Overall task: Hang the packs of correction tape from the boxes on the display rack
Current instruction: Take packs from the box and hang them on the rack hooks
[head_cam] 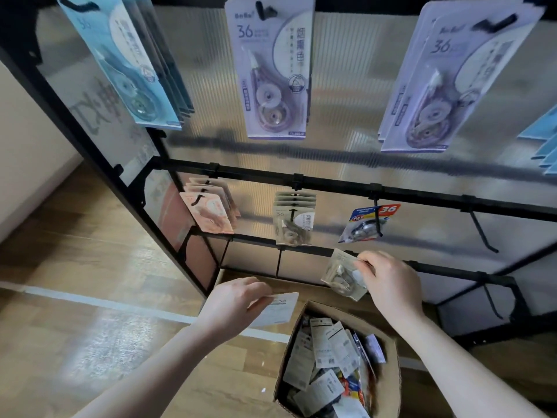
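My left hand (238,300) pinches a white correction tape pack (278,309) by its left edge, above the floor left of the box. My right hand (388,279) grips a beige pack (340,273) just in front of the lowest black rail of the display rack (331,182). Below both hands stands an open cardboard box (388,351) holding several loose packs (328,357). On the middle rail hang pink packs (208,209), beige packs (294,218) and a colourful pack (366,221). Larger blue packs (126,64) and lilac packs (272,70) hang higher up.
A bare black hook (482,233) sticks out at the right of the middle rail, and another hook (492,300) lower right. More lilac packs (443,86) and blue packs (545,137) hang at upper right. Wooden floor (90,267) with a white line lies to the left.
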Tool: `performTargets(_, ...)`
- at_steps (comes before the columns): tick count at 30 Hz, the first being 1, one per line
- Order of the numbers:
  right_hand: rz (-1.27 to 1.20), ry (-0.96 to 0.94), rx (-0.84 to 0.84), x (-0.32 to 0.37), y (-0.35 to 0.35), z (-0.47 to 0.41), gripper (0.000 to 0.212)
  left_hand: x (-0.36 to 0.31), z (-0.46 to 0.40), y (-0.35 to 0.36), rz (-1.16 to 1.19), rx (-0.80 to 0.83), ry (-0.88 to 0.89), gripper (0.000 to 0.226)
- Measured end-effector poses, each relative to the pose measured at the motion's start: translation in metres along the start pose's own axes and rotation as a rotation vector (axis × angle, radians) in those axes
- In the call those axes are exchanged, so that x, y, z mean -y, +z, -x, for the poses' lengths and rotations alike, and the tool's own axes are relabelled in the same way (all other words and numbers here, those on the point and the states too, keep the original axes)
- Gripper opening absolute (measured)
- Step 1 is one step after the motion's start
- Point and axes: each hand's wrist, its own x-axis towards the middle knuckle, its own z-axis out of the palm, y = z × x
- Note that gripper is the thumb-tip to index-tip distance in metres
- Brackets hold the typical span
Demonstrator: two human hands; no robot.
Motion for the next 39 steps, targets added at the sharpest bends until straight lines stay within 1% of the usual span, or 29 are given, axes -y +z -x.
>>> performTargets(5, 0.029, 0.053, 0.004, -0.048, -0.027, 0.015, 0.006, -0.039, -0.020, 0.016, 0.006, 0.031, -0.013, 0.029)
performTargets(11, -0.006, 0.085, -0.042, -0.124, -0.070, 0.033, 0.001, -0.114, -0.049, 0.042, 0.038, 0.013, -0.017, 0.033)
performTargets(17, -0.056, 0.017, -0.063, -0.188, -0.113, 0.033, 0.006, -0.192, -0.081, 0.071, 0.044, -0.060, -0.047, 0.030)
performTargets(21, -0.054, -0.049, -0.025, -0.214, -0.123, 0.021, 0.005, -0.225, -0.099, 0.084, 0.097, -0.099, -0.058, 0.030)
performTargets(24, -0.055, -0.075, -0.028, -0.220, -0.125, 0.012, 0.004, -0.235, -0.103, 0.091, 0.122, -0.095, -0.058, 0.029)
performTargets(31, -0.117, -0.129, 0.000, -0.215, -0.111, -0.006, 0.003, -0.236, -0.104, 0.096, 0.159, -0.029, -0.070, 0.023)
performTargets(36, -0.077, -0.065, 0.068, -0.220, -0.102, -0.011, 0.010, -0.226, -0.101, 0.094, 0.138, 0.033, -0.068, 0.026)
performTargets(39, -0.069, -0.077, 0.081, -0.221, -0.102, -0.013, 0.010, -0.219, -0.101, 0.088, 0.117, 0.046, -0.060, 0.030)
